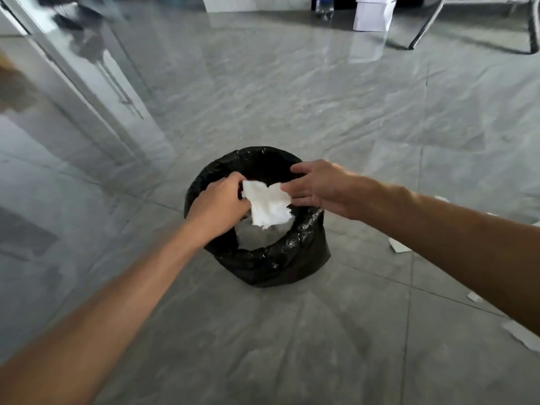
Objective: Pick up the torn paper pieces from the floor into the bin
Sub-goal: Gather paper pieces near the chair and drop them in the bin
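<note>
A round bin lined with a black plastic bag stands on the grey tiled floor in the middle of the view. Over its mouth hang white torn paper pieces, bunched together. My left hand grips the bunch at its left edge. My right hand pinches its upper right corner with thumb and fingers. More torn paper pieces lie on the floor at the right: one beside my right forearm, a small one, and a larger one near the right edge.
A glass wall or door with a pale frame runs along the left. At the back stand a plastic bottle, a white box and metal chair legs.
</note>
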Available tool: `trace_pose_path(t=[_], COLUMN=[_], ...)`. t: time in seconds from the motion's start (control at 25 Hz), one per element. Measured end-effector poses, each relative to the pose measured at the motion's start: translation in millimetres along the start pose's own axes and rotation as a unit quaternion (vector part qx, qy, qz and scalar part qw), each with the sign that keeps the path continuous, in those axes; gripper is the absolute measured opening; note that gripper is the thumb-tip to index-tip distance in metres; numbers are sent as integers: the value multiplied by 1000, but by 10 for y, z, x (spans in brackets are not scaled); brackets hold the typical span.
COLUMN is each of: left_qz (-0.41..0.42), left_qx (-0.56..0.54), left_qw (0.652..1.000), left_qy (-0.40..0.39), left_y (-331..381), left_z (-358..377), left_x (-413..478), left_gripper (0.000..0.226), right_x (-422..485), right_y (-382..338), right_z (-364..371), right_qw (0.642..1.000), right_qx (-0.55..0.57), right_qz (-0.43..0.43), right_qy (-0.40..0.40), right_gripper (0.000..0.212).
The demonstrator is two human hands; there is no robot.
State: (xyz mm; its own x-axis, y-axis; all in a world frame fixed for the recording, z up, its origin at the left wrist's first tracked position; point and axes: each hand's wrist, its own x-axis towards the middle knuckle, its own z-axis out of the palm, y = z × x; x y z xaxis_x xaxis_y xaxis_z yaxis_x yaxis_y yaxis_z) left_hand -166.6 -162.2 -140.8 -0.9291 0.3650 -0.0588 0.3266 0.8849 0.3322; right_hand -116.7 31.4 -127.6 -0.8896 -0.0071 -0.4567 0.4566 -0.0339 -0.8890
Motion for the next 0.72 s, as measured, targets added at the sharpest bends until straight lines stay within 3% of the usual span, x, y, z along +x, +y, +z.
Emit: trace_pose_path(t=[0.08,0.24,0.44,0.6,0.72], left_qz=[26,112,235,351,439], left_qx=[7,11,-28,-14,50], left_qw=[1000,993,965,892,808], left_qy=[11,27,-115,-285,-390], left_y=[228,854,1787,2642,3163], left_z=[-54,-52,407,1031,1498], left_x=[-48,-153,-368,-781,-1221], left_gripper=[45,43,32,30,32], right_x=[-126,-587,-1592,-2629,-3436], right_y=[35,210,971,2075,2983], right_z=[-177,-708,-1459,-1899,-1901], right_qw=[1000,996,989,946,886], right_qx=[-3,-58,-102,-258,-369], right_qz=[-20,-51,15,129,258], right_qy=[2,35,105,145,115], right_gripper=[68,27,20,22,50])
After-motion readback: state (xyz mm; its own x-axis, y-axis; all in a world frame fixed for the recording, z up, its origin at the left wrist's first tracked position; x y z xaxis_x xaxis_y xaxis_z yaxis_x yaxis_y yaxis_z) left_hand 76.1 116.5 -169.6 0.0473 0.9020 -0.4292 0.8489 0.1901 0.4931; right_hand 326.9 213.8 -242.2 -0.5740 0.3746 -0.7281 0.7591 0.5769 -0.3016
